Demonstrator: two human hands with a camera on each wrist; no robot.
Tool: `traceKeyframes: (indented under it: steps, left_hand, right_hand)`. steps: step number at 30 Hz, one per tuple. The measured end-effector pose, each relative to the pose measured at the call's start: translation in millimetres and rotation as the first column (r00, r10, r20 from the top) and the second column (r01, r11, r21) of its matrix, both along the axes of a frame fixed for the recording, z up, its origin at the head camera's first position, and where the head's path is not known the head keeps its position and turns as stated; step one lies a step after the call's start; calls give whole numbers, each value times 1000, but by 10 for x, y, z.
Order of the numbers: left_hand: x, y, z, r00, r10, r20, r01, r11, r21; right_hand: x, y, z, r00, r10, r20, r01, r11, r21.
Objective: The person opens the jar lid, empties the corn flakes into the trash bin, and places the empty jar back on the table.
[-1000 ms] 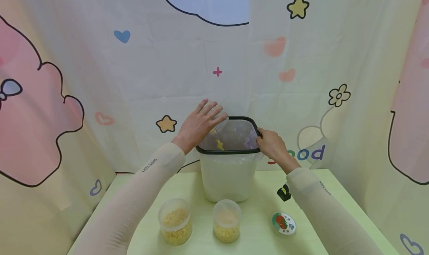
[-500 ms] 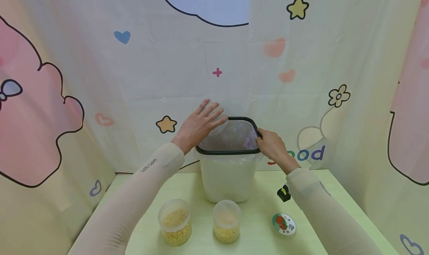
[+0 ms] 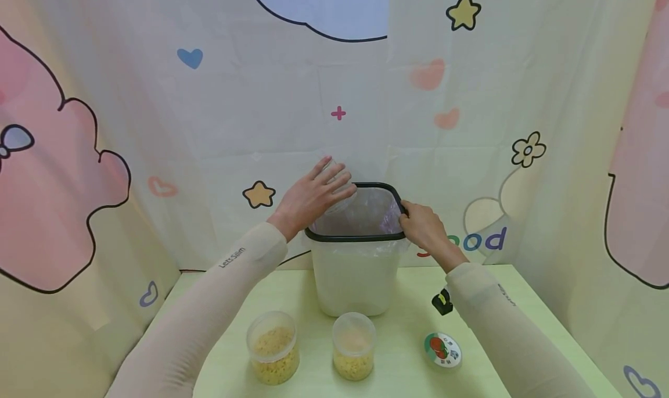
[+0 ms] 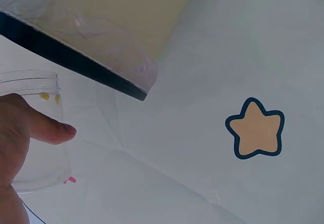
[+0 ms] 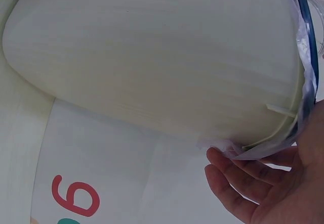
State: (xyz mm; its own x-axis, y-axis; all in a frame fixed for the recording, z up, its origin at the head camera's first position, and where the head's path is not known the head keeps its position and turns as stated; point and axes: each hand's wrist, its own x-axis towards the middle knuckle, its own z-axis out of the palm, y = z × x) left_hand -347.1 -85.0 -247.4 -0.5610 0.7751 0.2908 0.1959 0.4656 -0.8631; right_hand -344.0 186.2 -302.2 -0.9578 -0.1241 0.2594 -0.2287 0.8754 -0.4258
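Note:
A white trash bin with a black rim and a thin plastic liner stands at the back of the table. Over its left side, my left hand holds a clear plastic jar, tipped with its mouth toward the bin. A few yellow bits cling inside near the jar's threaded neck in the left wrist view. At the bin's right side my right hand grips the rim, its fingers bent under the edge against the bunched liner. The bottom of the bin's inside is hidden.
Two clear tubs of yellow crumbly food stand in front: a wider left tub and a narrower right tub. To the right lie a round lid with a tomato print and a small black object. A patterned curtain hangs behind.
A second ago yellow pieces were dropping from the jar into the bin; now none are seen falling. My left hand has turned slightly with the jar, while my right hand stays put.

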Motion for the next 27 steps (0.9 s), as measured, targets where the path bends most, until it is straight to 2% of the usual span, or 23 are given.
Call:
traceKeyframes:
  steps: [10,20,27]
  left_hand:
    - [37,26,58,999,28,-40,-31,996,-85]
    - [33,47,61,999,42,-31,-46,987,-151]
    - [49,59,58,999,26,-22,-29,985,-172]
  right_hand:
    - [-5,-4,-3,1000,0,-5,0,1000,-4]
    - [-10,-3,-10,1000,1,-7,-1,1000,-4]
    - [-9,-6,-13,1000,2,-1,-2,1000,-14]
